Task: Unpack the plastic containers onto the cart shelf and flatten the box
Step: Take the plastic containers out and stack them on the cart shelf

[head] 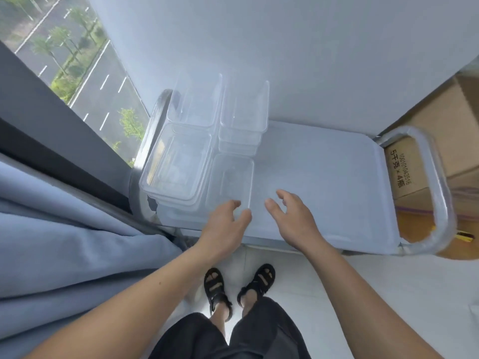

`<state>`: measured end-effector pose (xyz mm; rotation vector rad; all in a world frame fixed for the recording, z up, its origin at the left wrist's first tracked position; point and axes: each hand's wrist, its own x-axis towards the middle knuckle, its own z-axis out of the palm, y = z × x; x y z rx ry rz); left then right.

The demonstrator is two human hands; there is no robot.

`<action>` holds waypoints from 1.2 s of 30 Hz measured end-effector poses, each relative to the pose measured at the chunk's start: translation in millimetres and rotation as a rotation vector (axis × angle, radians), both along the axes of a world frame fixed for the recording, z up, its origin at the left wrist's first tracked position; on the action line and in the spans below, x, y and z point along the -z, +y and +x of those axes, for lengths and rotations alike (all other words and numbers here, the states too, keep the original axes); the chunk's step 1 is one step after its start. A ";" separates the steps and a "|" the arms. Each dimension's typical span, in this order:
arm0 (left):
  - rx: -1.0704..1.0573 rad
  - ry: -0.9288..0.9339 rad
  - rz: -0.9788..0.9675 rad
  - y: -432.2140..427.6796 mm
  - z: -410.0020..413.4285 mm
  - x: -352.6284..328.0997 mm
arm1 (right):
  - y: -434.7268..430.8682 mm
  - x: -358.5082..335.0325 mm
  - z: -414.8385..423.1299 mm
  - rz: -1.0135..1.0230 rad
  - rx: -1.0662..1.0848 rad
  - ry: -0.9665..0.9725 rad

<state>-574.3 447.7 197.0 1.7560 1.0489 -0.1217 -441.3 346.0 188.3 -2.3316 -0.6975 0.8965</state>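
The plastic containers (181,164) sit stacked along the cart shelf's (324,177) left edge, we judge to save room; our left hand (225,224) and right hand (293,218) hover loosely open, empty, at its near edge.

Your left forearm (155,283) and right forearm (352,278) are bare. Below the cart shelf (324,177), on its near side, you wear black strappy open-toed sandals (216,286) and loose black legwear (259,338), possibly shorts.
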 end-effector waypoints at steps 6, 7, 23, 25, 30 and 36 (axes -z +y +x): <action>0.266 -0.050 0.203 -25.4 9.9 -44.2 | -67.6 -58.2 -11.6 0.105 0.047 -0.069; 0.286 -0.067 0.228 -31.4 10.8 -50.6 | -78.7 -64.8 -12.0 0.121 0.063 -0.071; 0.474 -0.342 0.372 -251.6 109.9 -123.7 | -333.2 -113.8 35.6 0.224 0.313 -0.197; 0.499 -0.347 0.359 -284.5 126.0 -127.7 | -365.0 -116.0 44.8 0.250 0.343 -0.211; 0.567 -0.385 0.344 -341.2 155.0 -135.6 | -421.4 -126.3 67.4 0.281 0.398 -0.231; 0.582 -0.370 0.345 -353.7 196.9 -135.3 | -438.7 -126.6 114.0 0.338 0.416 -0.243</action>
